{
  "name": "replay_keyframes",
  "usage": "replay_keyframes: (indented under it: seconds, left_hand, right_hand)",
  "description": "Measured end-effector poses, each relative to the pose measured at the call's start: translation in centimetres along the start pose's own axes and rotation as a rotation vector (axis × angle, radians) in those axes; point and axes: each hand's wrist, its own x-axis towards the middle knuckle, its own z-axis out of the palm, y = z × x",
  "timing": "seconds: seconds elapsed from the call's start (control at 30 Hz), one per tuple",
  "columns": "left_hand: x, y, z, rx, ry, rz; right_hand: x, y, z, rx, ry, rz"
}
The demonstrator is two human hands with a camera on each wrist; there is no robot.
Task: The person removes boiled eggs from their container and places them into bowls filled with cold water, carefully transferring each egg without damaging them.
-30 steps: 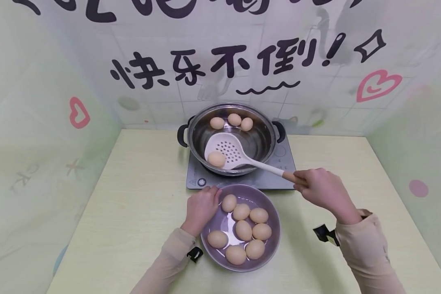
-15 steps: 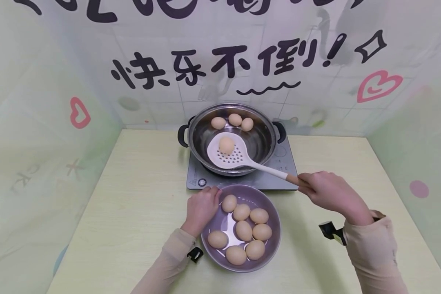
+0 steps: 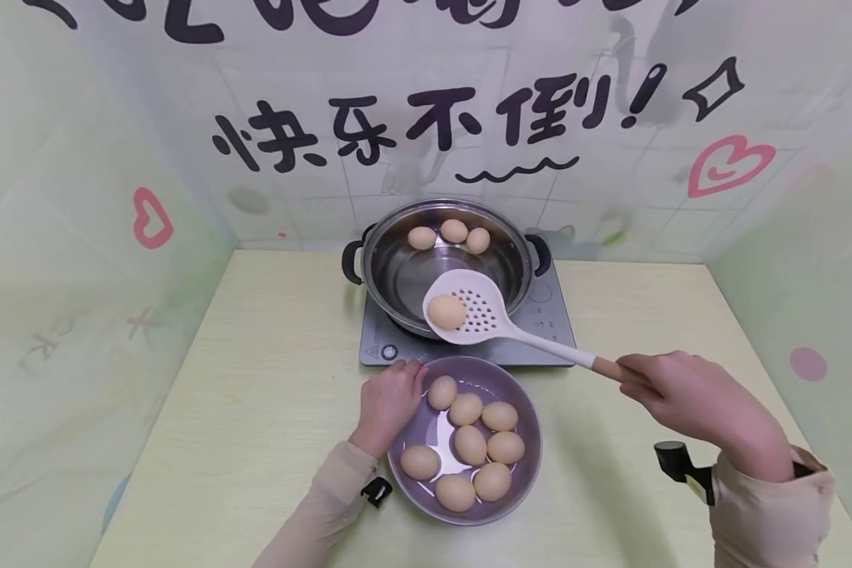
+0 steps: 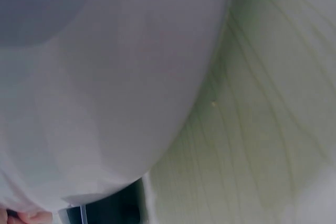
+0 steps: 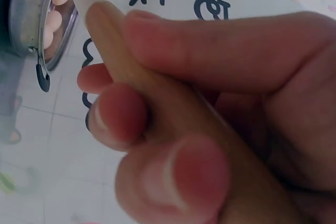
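My right hand (image 3: 703,398) grips the wooden handle (image 5: 173,108) of a white slotted spoon (image 3: 483,312), fingers and thumb wrapped round it in the right wrist view. One egg (image 3: 446,312) lies in the spoon's bowl, which is over the near rim of a steel pot (image 3: 412,272). Three eggs (image 3: 454,231) sit along the pot's far side. My left hand (image 3: 390,401) holds the upper left rim of a purple bowl (image 3: 412,493) containing several eggs (image 3: 472,446). In the left wrist view the bowl's outer wall (image 4: 121,87) fills most of the picture.
The pot stands on a grey induction cooker (image 3: 518,355), its black handles (image 3: 353,263) sticking out at both sides. The purple bowl is just in front of the cooker on a pale wooden table (image 3: 255,394). A printed backdrop (image 3: 291,213) encloses the back and sides.
The slotted spoon has risen out of the pot and come right and nearer with the egg, which rolled about in its bowl. The left hand and purple bowl stay put.
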Motion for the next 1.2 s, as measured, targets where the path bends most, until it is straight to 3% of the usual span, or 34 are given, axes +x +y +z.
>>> replay_keyframes:
  seconds: [0.2,0.5,0.83,1.2]
  left_hand:
    - [0.1,0.0,0.0,0.005,0.010,0.008]
    - [0.2,0.1,-0.1,-0.010,-0.005,0.003]
    - [0.3,0.1,-0.2,-0.018,-0.038,-0.025]
    - [0.2,0.1,0.0,-0.003,-0.028,-0.022]
  right_hand:
    - [-2.0,0.3,0.5,-0.017,0.029,0.018]
    - [-4.7,1.0,1.7,-0.008,0.148,-0.051]
    - [-7.0,1.2,3.3,0.083,0.068,0.015]
    - [-7.0,1.3,4.9,0.099,0.025,0.102]
